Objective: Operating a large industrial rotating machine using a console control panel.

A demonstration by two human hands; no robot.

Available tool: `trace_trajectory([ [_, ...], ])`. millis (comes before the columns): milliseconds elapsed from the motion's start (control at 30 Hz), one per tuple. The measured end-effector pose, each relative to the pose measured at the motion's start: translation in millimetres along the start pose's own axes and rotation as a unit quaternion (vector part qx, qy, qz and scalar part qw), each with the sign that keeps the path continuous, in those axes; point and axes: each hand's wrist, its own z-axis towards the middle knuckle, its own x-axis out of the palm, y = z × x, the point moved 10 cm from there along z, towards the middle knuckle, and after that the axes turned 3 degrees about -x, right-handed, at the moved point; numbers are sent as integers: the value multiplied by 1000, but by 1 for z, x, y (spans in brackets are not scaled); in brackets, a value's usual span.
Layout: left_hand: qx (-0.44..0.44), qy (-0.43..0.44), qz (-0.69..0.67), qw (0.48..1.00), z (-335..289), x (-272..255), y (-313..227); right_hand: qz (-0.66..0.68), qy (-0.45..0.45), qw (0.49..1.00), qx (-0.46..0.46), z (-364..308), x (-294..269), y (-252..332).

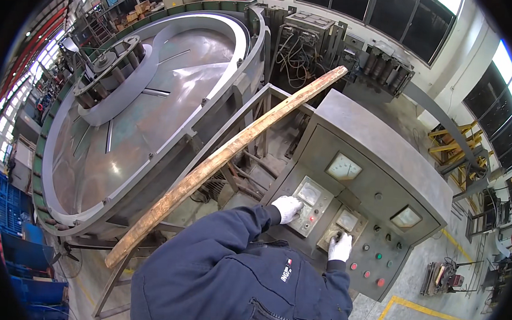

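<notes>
A grey control console (pixel 378 144) stands in front of me, with two pale control plates set in its sloping face. My left hand (pixel 288 209), in a white glove, rests at the lower left of the left plate (pixel 318 193). Its fingers are bent, and whatever they grip is hidden beneath them. On the right plate (pixel 345 221), my white-gloved right hand (pixel 340 246) has its fingertips closed around a black knob (pixel 337 236). A large dial gauge (pixel 343 167) sits above the plates. Red push buttons (pixel 367 274) and a green button (pixel 379 256) lie right of my right hand.
A long wooden beam (pixel 227 150) runs diagonally beside the console. Left of it, a wide metal strip (pixel 217 22) curves around a big round machine bed (pixel 153 125). Cables (pixel 293 60) hang from equipment behind. Yellow metal frames (pixel 456 144) stand at the right.
</notes>
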Motion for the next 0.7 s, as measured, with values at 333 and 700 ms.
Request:
trace_trajectory([
  [333, -29, 23, -3, 999, 8, -12, -10, -13, -63, 996, -58, -5, 33, -9],
  [700, 8, 32, 1, 999, 14, 10, -2, 19, 10, 996, 89, -8, -16, 3],
])
